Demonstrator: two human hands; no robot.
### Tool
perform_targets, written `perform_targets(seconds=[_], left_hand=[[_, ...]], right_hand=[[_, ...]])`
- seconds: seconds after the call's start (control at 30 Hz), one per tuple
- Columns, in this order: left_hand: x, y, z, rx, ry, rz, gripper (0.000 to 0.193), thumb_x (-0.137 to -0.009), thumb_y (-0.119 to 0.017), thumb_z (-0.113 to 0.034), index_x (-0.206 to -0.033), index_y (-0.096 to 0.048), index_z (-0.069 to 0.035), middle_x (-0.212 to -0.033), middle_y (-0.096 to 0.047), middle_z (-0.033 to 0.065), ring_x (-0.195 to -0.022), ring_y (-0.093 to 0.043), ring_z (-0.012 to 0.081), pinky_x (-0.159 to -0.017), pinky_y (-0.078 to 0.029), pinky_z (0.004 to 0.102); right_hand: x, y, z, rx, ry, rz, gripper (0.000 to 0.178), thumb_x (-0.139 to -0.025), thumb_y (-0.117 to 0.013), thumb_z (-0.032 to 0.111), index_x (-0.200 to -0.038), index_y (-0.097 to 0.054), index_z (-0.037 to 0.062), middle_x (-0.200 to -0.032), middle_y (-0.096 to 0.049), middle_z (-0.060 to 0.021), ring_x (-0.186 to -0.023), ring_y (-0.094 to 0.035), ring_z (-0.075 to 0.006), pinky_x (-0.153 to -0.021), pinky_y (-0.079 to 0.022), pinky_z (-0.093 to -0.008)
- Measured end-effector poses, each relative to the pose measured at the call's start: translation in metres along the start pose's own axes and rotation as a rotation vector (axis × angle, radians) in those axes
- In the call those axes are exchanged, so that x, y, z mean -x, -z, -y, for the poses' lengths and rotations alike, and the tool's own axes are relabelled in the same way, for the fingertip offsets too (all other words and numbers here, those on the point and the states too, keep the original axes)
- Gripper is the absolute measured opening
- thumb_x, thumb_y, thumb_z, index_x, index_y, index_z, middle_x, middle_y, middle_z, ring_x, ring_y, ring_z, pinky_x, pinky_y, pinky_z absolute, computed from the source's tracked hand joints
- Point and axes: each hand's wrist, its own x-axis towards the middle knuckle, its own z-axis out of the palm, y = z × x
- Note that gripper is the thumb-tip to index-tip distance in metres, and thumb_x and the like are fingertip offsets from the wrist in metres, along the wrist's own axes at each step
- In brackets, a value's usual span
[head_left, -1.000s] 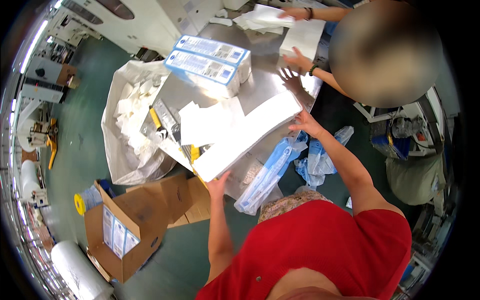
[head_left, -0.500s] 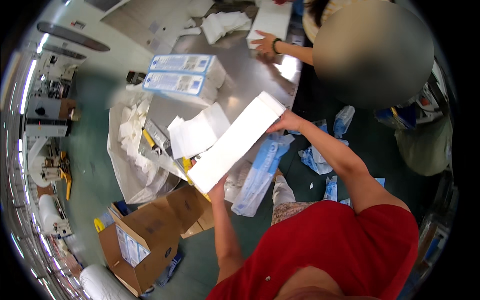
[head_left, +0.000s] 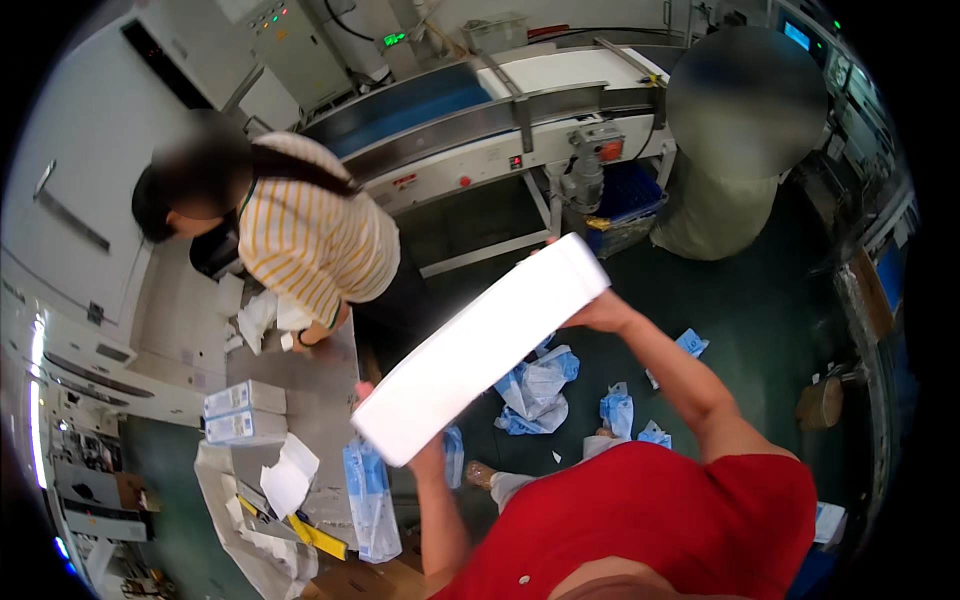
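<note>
Between my two hands a long white block [head_left: 485,350], which looks like a stack of soft paper sheets, is held up at a slant. My left hand [head_left: 430,462] is closed round its lower, left end, with fingertips showing past the far edge. At the upper, right end my right hand [head_left: 603,312] grips it, its fingers partly hidden behind the block. Beneath the left end, a blue-and-white plastic wrapper [head_left: 370,505] hangs by the table edge. On the metal table [head_left: 325,400] lie a loose white sheet [head_left: 290,477] and blue-and-white packs [head_left: 245,412].
A co-worker in a striped shirt [head_left: 320,240] stands at the table's far side, one hand by white paper pieces. Behind runs a conveyor [head_left: 420,120] with a blue belt. Crumpled blue-and-white wrappers [head_left: 540,390] litter the green floor. Another person stands by the conveyor's right end.
My view has swung to the right, bringing the conveyor into sight and shifting the table to the left. Both hands keep hold of the white block, now away from the table's middle.
</note>
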Motion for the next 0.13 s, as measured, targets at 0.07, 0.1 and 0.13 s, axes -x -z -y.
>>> perform_targets(seconds=[0.07, 0.1, 0.13], left_hand=[[-0.014, -0.045, -0.044, -0.010, -0.132, 0.037, 0.072, -0.080, -0.060, -0.026, -0.134, -0.022, 0.003, -0.140, -0.024, 0.0158, -0.132, -0.017, 0.0240, -0.107, -0.002, 0.0370], [-0.020, -0.067, -0.062, 0.009, -0.130, 0.056, 0.071, -0.081, -0.059, -0.026, -0.134, -0.022, 0.003, -0.140, -0.024, 0.0159, -0.132, -0.017, 0.0247, -0.107, -0.001, 0.0378], [-0.017, -0.082, -0.078, 0.017, -0.125, 0.047, 0.071, -0.081, -0.059, -0.026, -0.134, -0.022, 0.003, -0.140, -0.024, 0.0159, -0.132, -0.017, 0.0247, -0.107, -0.001, 0.0378]], right_hand=[[0.022, 0.057, 0.034, -0.151, 0.010, -0.100, 0.102, -0.057, -0.076, -0.002, -0.138, -0.016, 0.0082, -0.142, -0.020, -0.0059, -0.128, -0.025, -0.0191, -0.103, -0.026, -0.0343], [0.029, 0.087, 0.042, -0.013, -0.003, -0.052, 0.101, -0.058, -0.076, 0.000, -0.138, -0.015, 0.0088, -0.142, -0.019, -0.0058, -0.129, -0.025, -0.0205, -0.103, -0.026, -0.0370], [0.032, 0.108, 0.049, -0.001, -0.003, -0.045, 0.101, -0.058, -0.076, 0.000, -0.138, -0.015, 0.0088, -0.142, -0.019, -0.0058, -0.129, -0.025, -0.0205, -0.103, -0.026, -0.0370]])
